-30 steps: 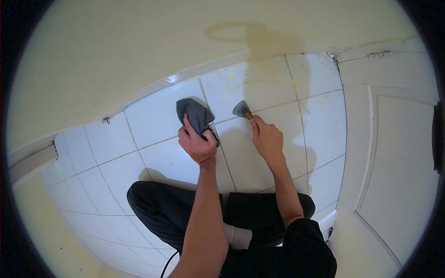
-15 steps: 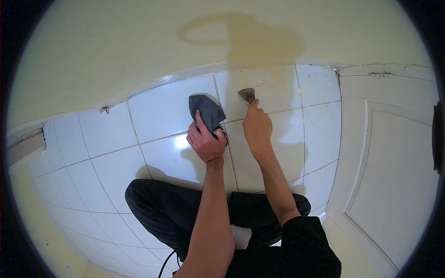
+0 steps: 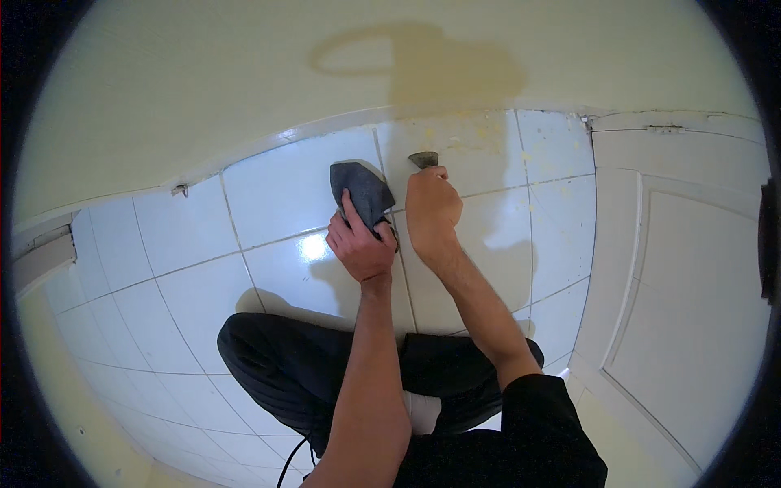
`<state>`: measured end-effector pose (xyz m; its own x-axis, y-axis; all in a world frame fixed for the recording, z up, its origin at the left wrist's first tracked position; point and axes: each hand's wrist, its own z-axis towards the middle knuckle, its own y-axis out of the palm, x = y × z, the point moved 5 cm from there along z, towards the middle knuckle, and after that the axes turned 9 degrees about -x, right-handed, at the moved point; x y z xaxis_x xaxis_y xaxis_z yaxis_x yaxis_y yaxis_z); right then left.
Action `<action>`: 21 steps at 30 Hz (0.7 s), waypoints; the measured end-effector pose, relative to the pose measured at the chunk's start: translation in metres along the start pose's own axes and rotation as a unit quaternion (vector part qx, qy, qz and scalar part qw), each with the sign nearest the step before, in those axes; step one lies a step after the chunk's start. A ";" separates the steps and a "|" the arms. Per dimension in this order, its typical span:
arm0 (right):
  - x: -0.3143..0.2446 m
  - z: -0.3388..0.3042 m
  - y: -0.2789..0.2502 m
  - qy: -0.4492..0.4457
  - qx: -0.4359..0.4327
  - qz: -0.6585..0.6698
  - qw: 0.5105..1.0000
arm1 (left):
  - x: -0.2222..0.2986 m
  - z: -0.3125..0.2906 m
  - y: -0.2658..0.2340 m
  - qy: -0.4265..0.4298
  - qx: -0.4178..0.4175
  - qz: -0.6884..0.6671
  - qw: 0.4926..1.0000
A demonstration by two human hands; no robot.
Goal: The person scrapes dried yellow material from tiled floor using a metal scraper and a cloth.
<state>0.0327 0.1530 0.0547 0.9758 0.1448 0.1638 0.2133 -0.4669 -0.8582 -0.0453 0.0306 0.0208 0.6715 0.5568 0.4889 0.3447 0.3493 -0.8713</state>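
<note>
Far left: a grey ledge or strip (image 3: 37, 260) at the picture's rim, where the cream wall (image 3: 203, 89) meets the white tiled floor (image 3: 187, 236); a small dark bracket-like bit (image 3: 180, 190) sits on the wall-floor join, well apart from the hands; kind not discernible.

Centre left: left hand (image 3: 360, 246) palm down on the floor, fingers curled and clamped over the near end of a dark grey cloth (image 3: 360, 189); the cloth lies flat on the tile, its far end pointing toward the wall, just beside the grout line between two tiles; a bright glare spot on the tile just left of the hand.

Centre: right hand (image 3: 432, 210) just right of the left, nearly touching it; fingers wrapped tight in a fist about the handle of a scraper (image 3: 423, 158); only the dark blade end shows beyond the knuckles, resting on the tile close to the wall; handle hidden in the grip.

Tile around and right of the blade: yellowish specks and smears (image 3: 480, 138).

Lower centre: crossed legs in dark trousers (image 3: 301, 366), white sock (image 3: 425, 411); a thin dark cord (image 3: 293, 464) by the lower edge.

Right: white panelled door (image 3: 683, 285); shadow of the head on the wall above.
</note>
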 end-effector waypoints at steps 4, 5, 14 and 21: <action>-0.007 -0.012 -0.001 -0.060 0.001 -0.026 0.998 | 0.000 0.000 0.001 0.000 0.001 0.004 1.000; -0.008 -0.005 0.003 0.001 0.026 -0.016 1.000 | 0.001 -0.001 0.001 0.000 -0.002 0.005 1.000; -0.011 -0.003 0.005 0.016 -0.035 -0.022 0.999 | 0.001 -0.001 0.001 -0.003 -0.009 -0.001 1.000; -0.017 -0.028 -0.004 -0.028 -0.030 -0.078 0.996 | -0.003 0.000 0.002 -0.001 0.000 0.007 1.000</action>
<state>0.0163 0.1281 0.0684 0.9267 0.2671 0.2645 0.3665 -0.4857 -0.7936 -0.0468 0.0297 0.0179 0.6746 0.5632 0.4772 0.3357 0.3417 -0.8778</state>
